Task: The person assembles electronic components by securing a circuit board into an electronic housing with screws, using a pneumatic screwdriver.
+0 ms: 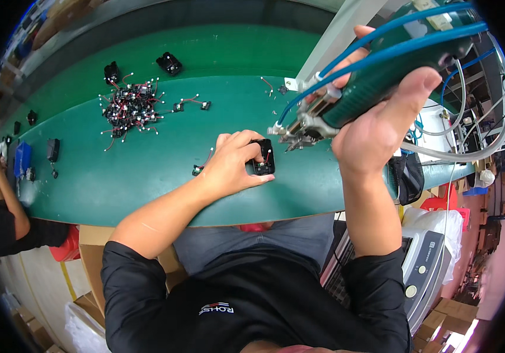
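My left hand (232, 162) is closed around a small black plastic housing (270, 154) on the green table, its fingers and thumb at the sides and one fingertip reaching inside. A red wire and small pale parts show in the housing. Raised above the table at the right, my right hand (373, 126) grips a green air screwdriver (370, 88) with blue hoses. Its metal nose (302, 130) points down and left, to the right of the housing and apart from it. Beside my left wrist lies a small wired part (197, 170).
A heap of small wired parts (132, 109) covers the table (217, 117) at the left back, with two black housings (170, 63) behind. A grey post (340, 35) rises behind the screwdriver. Another person's arm (8, 185) and a blue bin (22, 159) are at the far left.
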Demonstrator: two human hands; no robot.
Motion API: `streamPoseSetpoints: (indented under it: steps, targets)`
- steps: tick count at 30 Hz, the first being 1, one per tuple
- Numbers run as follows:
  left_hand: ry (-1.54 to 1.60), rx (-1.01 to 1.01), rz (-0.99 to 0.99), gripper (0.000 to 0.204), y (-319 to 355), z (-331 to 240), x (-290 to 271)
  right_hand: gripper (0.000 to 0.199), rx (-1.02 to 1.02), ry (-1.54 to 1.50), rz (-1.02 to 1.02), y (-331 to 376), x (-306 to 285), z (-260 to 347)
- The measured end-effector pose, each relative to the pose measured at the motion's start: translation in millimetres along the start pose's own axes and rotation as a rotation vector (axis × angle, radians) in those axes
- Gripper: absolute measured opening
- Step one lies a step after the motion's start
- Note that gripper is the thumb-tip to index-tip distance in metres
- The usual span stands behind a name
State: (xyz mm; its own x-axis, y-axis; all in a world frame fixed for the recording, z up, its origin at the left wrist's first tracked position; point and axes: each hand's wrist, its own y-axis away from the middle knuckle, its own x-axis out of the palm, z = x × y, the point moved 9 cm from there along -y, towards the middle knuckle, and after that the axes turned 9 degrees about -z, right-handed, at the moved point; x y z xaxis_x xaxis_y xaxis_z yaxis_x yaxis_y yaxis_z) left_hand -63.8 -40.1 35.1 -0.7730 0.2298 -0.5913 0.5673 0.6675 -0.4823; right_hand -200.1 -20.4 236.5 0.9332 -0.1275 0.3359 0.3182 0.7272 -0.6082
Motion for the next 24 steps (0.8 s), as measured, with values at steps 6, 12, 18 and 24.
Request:
streamPoseSetpoints:
  steps: [6,12,18,24]
  targets:
    - [0.002,0.029,-0.03,0.045,-4,-7,-4,0.099,-0.044,0.355,-0.105,21,2,-10]
    - [-0.001,0.034,-0.028,0.041,-2,-4,-3,0.112,0.093,0.251,-0.15,39,-9,-32]
    - [0.002,0.003,-0.014,0.039,-1,-1,-1,0.112,0.164,0.264,-0.102,45,-10,-45]
    - [0.003,-0.004,-0.012,0.039,-1,-2,-2,0.113,0.194,0.227,-0.127,46,-14,-47]
